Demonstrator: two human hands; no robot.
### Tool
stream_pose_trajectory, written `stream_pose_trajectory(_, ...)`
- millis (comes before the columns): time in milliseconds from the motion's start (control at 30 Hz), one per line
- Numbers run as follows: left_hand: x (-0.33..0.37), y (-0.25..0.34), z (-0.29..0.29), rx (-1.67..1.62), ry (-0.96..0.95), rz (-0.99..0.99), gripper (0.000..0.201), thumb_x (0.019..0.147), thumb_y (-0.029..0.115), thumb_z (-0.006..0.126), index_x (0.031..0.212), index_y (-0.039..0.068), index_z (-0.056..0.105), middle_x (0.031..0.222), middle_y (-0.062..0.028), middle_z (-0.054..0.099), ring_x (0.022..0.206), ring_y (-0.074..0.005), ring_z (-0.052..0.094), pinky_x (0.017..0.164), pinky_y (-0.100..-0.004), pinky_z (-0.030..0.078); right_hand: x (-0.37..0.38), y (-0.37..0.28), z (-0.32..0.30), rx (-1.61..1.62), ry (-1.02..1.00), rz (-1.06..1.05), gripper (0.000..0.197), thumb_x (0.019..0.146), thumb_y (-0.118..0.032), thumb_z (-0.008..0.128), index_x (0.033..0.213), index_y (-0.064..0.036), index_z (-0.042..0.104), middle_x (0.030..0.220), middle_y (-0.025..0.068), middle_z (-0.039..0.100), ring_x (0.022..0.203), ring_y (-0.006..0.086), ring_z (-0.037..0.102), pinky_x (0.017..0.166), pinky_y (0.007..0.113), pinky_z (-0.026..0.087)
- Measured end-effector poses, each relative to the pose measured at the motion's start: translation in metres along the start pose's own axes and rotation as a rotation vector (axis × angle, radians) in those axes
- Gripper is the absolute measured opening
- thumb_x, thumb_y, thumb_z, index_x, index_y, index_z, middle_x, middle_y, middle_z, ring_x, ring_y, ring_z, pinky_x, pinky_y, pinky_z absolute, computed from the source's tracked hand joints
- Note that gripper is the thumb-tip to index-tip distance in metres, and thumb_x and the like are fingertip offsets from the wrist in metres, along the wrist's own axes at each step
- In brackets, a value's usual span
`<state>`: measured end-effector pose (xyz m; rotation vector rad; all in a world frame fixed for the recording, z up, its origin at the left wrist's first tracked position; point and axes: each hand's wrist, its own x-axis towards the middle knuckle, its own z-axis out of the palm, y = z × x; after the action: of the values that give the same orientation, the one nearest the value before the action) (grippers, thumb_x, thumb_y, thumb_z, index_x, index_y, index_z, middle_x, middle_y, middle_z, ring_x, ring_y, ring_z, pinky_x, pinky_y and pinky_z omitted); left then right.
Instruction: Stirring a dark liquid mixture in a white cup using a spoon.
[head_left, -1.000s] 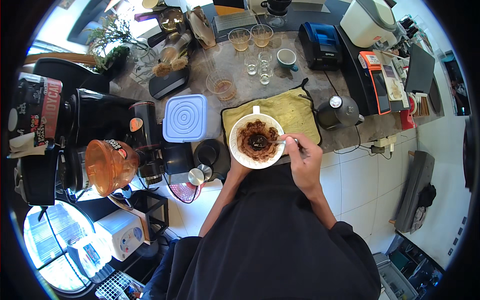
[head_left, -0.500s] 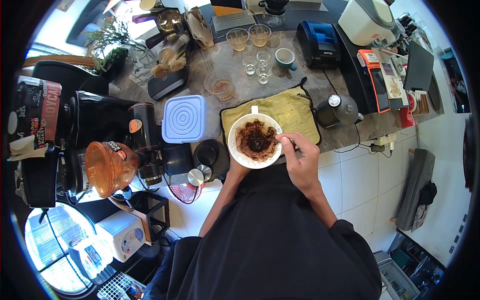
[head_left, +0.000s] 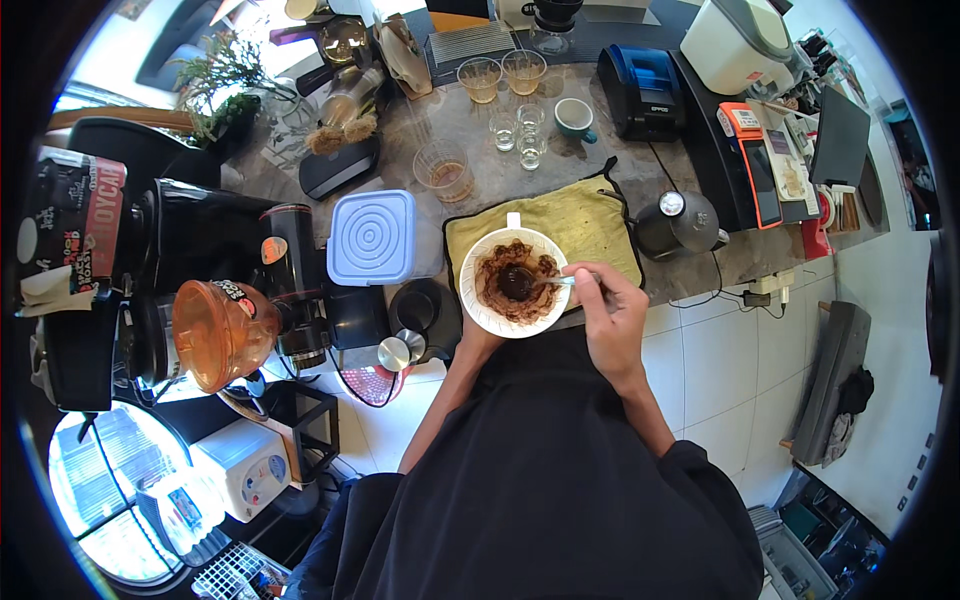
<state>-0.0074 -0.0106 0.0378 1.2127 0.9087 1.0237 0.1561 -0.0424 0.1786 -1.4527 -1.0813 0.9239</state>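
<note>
A white coffee dripper (head_left: pixel 513 329), with a handle on its far side, is held at the near edge of the counter. Dark wet coffee grounds (head_left: pixel 515 284) line its inside and pool at the bottom. My left hand (head_left: pixel 478 340) supports the dripper from its lower left; its fingers are mostly hidden beneath. In my right hand (head_left: pixel 610 312), closed fingers pinch a spoon (head_left: pixel 557 281), whose far end reaches into the grounds. Under and behind the dripper lies a yellow-green cloth (head_left: pixel 575 220) with a dark border.
Left of the cloth stand a blue-lidded container (head_left: pixel 371 238) and a coffee grinder with an orange hopper (head_left: pixel 222 330). Behind are a clear glass (head_left: pixel 443 172), several small glasses (head_left: pixel 530 150) and a teal cup (head_left: pixel 574 117). A dark kettle (head_left: pixel 678 226) stands right, with a printer (head_left: pixel 643 92) beyond.
My right hand has shifted slightly right and opened its grip angle, showing more of the spoon's handle. The spoon has moved within the grounds. The dripper stays nearly in place.
</note>
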Motion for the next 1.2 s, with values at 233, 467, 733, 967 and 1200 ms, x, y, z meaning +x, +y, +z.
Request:
stream_pose_trajectory(233, -0.003, -0.003, -0.002, 0.001, 0.004, -0.015, 0.072, 0.076, 0.006, 0.081, 0.138, 0.002, 0.044, 0.131, -0.0122, 0.059, 0.118, -0.0222, 0.060, 0.098, -0.0357, 0.052, 0.003, -0.006, -0.003, -0.209, -0.061, -0.126, 0.013, 0.093, -0.006, 0.060, 0.097, 0.0025, 0.069, 0.079, 0.0083, 0.066, 0.066, 0.0112, 0.057, 0.062, 0.026, 0.045)
stream_pose_trajectory(467, -0.002, 0.000, 0.001, -0.186, 0.018, -0.084, 0.071, 0.078, 0.008, 0.080, 0.138, 0.002, 0.043, 0.131, -0.0130, 0.058, 0.118, -0.0228, 0.060, 0.098, -0.0359, 0.052, 0.001, 0.003, -0.006, 0.089, 0.034, 0.016, 0.013, 0.094, -0.006, 0.060, 0.097, 0.0023, 0.069, 0.081, 0.0078, 0.066, 0.067, 0.0103, 0.056, 0.063, 0.025, 0.044)
stream_pose_trajectory(733, -0.004, -0.009, -0.004, 0.037, 0.004, 0.004, 0.072, 0.078, 0.008, 0.080, 0.138, 0.001, 0.042, 0.131, -0.0134, 0.058, 0.118, -0.0233, 0.059, 0.100, -0.0359, 0.051, 0.004, 0.010, -0.002, -0.085, -0.044, -0.089, 0.013, 0.094, -0.007, 0.060, 0.097, 0.0020, 0.070, 0.080, 0.0079, 0.066, 0.068, 0.0103, 0.056, 0.063, 0.025, 0.044)
stream_pose_trajectory(967, -0.005, -0.006, -0.001, -0.271, 0.056, -0.176, 0.077, 0.074, 0.007, 0.083, 0.139, 0.001, 0.041, 0.130, -0.0129, 0.058, 0.119, -0.0227, 0.059, 0.098, -0.0355, 0.052, 0.002, 0.004, -0.009, 0.079, 0.048, -0.033, 0.013, 0.093, -0.006, 0.059, 0.096, 0.0024, 0.070, 0.079, 0.0073, 0.066, 0.067, 0.0099, 0.056, 0.062, 0.025, 0.044)
stream_pose_trajectory(1200, -0.002, 0.001, -0.003, 0.187, -0.022, 0.074, 0.074, 0.077, 0.005, 0.079, 0.140, 0.002, 0.040, 0.131, -0.0134, 0.058, 0.119, -0.0234, 0.059, 0.098, -0.0360, 0.053, 0.002, 0.006, -0.001, -0.094, -0.090, -0.095, 0.014, 0.094, -0.006, 0.058, 0.097, 0.0022, 0.070, 0.076, 0.0069, 0.064, 0.065, 0.0115, 0.056, 0.061, 0.026, 0.044)
